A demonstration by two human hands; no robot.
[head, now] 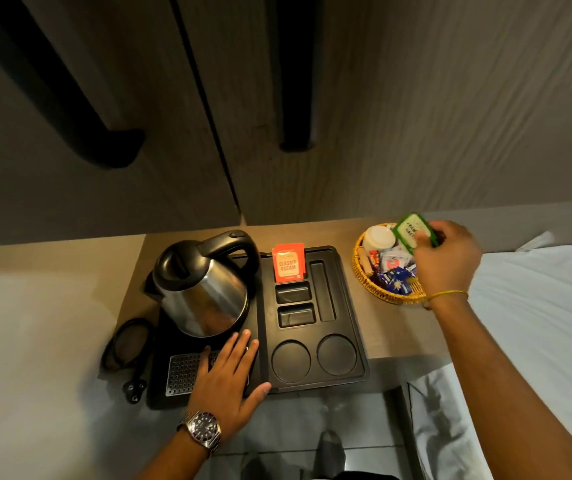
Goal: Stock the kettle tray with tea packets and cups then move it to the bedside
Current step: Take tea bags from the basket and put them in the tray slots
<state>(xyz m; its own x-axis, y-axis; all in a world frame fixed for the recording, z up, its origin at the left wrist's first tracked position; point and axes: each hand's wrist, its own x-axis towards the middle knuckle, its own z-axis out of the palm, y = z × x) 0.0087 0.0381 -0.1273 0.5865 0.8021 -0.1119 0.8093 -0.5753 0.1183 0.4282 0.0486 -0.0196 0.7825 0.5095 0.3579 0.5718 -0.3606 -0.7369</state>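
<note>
Stocking step under way. Right hand (445, 261) pinched green packet (412, 231) above basket (381, 296). Left hand (229, 372) lay flat, fingers spread, on tray (357, 327) beside kettle (204, 289). Red packets (288, 266) already slotted; cup wells empty. Next, probably: carry green packet to free slot.

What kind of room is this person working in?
Most likely a hotel guest room: a kettle on a compartmented tray, a wicker basket of sachets, and white bedding right beside the counter.
</note>
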